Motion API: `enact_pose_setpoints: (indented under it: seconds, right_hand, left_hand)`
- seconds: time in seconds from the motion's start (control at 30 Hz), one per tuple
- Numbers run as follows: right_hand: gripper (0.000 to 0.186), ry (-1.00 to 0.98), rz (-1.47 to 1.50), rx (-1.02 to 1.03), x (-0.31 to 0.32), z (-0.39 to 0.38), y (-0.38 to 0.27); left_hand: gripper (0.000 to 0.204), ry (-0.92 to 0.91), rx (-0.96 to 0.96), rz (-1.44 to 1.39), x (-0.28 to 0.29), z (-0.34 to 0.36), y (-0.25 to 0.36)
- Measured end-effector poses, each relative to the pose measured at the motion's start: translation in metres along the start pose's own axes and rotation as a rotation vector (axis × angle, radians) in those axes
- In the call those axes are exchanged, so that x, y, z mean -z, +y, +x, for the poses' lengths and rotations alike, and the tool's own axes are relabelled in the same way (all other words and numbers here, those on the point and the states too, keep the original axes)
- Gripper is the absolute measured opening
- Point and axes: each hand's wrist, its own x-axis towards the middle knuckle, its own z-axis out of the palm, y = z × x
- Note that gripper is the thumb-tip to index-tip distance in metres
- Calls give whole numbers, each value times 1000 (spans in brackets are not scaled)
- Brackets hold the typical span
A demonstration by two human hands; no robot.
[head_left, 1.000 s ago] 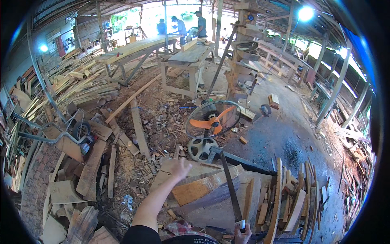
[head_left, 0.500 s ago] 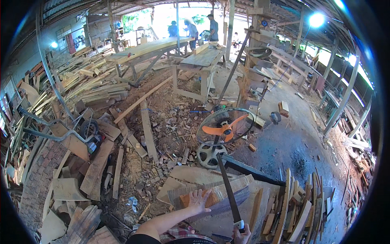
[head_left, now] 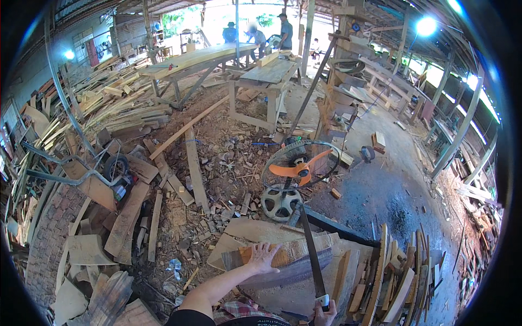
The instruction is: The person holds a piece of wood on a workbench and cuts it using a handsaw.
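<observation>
My left hand (head_left: pixel 263 257) lies with spread fingers on a thick wooden block (head_left: pixel 293 251), pressing on its top near the left end. In my right hand (head_left: pixel 324 313) is the handle of a hand saw (head_left: pixel 312 251), whose long dark blade points up and away, crossing in front of the block's right part. Whether the teeth touch the wood I cannot tell. Under and behind the block lies a flat pale board (head_left: pixel 239 231).
A standing fan with orange blades (head_left: pixel 296 170) is just beyond the block. Stacked wood strips (head_left: pixel 380 277) stand at the right. Loose planks (head_left: pixel 128 220) and a wheelbarrow (head_left: pixel 89 185) crowd the left. Workbenches (head_left: pixel 266 76) and several people (head_left: pixel 285 31) are farther back.
The view has shifted slightly. My left hand remains on the wooden block, and my right hand still holds the saw, which has barely moved.
</observation>
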Motion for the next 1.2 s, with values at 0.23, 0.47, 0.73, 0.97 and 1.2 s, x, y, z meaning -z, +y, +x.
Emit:
enact_pose_setpoints:
  seconds: [0.23,0.47,0.73,0.97,1.2]
  right_hand:
    - [15,0,-97,129,-8,6,0]
    - [15,-31,-66,60,-13,1,-12]
    - [23,5,-100,49,-14,-3,-11]
    - [21,9,-112,42,-5,2,9]
    - [18,-1,-156,170,-9,6,15]
  left_hand:
    - [102,136,87,-50,-23,16,7]
    - [101,149,91,-152,-19,15,8]
    - [100,199,123,-194,-14,13,13]
    - [97,266,81,-220,-15,12,10]
    - [93,289,57,-168,-14,10,10]
